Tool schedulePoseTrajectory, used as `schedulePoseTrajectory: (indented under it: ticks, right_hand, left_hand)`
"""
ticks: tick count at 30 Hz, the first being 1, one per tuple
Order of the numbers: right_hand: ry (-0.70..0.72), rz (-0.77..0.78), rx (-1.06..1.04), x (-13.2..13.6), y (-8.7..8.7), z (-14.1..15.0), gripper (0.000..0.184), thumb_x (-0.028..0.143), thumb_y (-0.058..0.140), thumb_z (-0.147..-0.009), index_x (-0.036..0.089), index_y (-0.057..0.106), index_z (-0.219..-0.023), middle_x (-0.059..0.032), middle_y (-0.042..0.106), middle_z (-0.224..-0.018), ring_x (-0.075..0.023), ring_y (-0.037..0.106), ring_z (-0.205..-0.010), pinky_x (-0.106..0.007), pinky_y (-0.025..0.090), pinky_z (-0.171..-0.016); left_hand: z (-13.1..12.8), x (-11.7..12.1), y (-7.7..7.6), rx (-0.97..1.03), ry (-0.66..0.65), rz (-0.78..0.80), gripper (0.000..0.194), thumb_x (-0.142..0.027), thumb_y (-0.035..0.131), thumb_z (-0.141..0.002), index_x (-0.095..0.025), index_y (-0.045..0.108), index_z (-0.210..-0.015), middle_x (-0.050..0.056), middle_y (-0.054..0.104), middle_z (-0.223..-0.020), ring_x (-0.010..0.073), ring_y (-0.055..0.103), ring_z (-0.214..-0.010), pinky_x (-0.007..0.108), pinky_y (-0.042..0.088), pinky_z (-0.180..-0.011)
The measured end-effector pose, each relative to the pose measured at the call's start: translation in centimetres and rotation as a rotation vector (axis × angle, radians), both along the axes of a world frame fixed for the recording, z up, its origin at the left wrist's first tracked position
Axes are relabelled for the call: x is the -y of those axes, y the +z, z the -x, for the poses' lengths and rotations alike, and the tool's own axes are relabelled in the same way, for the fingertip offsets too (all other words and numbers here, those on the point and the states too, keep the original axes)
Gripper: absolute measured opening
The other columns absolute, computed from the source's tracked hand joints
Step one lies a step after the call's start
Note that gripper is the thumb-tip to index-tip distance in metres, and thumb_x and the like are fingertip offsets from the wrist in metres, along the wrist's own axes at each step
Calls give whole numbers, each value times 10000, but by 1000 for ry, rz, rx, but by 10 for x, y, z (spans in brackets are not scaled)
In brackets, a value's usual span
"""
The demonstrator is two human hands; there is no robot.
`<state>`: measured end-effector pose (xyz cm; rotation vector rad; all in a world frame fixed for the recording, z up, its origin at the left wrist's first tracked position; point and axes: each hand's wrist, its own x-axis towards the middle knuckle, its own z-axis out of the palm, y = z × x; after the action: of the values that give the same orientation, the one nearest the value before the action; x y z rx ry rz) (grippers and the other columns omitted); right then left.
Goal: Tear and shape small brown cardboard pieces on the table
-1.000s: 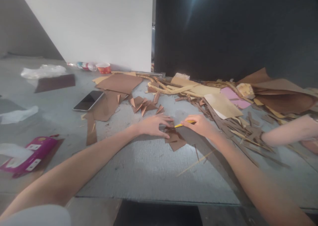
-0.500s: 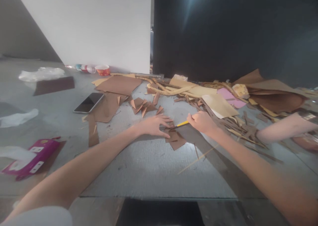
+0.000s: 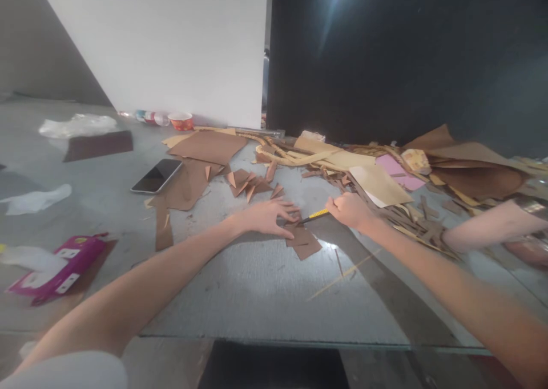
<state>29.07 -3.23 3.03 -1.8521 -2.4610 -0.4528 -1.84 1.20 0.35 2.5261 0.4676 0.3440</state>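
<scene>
So the left hand (image 3: 265, 217) has its fingers spread, tips at the top edge of the small brown pieces (image 3: 309, 247), which sit flat and overlapping on the grey surface (image 3: 248, 298). Right hand (image 3: 351, 211) has its fingers curled round the end of a slim yellow tool (image 3: 317, 213), dark tip reaching the pieces right by the left fingertips; can't tell if it's actually touching. Progress-wise, I'd say partway: there's a cluster of pointy, folded-looking brown bits (image 3: 256, 186) just beyond the left hand, plus loads of narrow brown strips (image 3: 430, 229) off to the right, near another person's forearm (image 3: 483, 227). The pieces at the fingertips look loose, not lined up, and the big brown sheet (image 3: 208, 148) further back is mostly whole.
</scene>
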Motion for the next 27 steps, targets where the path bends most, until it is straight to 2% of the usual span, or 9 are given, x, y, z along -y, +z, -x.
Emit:
schedulePoseTrajectory:
  ticks: [6, 12, 20, 27]
  right_hand:
    - [-11, 15, 54, 1, 6, -4, 570, 301, 416, -1056, 132, 832, -705, -174, 806, -777, -243, 730, -708, -325, 411, -641]
    - [-25, 28, 17, 2, 6, -10, 570, 337, 422, -1050, 139, 824, -698, -172, 792, -737, -252, 725, -690, -331, 410, -629]
    - [-52, 39, 92, 3, 5, -14, 596, 315, 389, -1060, 123, 832, -710, -191, 787, -746, -279, 738, -726, -346, 391, -631]
    - [-34, 46, 122, 1, 1, -22, 601, 326, 387, -1062, 136, 814, -683, -175, 779, -718, -256, 726, -719, -332, 387, -641]
  left_hand:
    - [0, -1, -3, 0, 5, -5, 591, -652, 777, -873, -358, 716, -1382, 26, 510, -1631, 292, 358, -1590, 499, 276, -1310]
    - [1, 0, -2, -10, 5, -10, 575, -658, 771, -875, -373, 721, -1372, 8, 514, -1627, 285, 359, -1591, 494, 261, -1317]
    - [-1, 1, -2, -4, 0, -21, 578, -686, 725, -898, -353, 724, -1370, 13, 536, -1613, 278, 376, -1582, 471, 286, -1304]
    - [-1, 4, 4, -26, 10, 8, 590, -698, 721, -893, -346, 730, -1366, 12, 530, -1617, 292, 364, -1588, 461, 276, -1306]
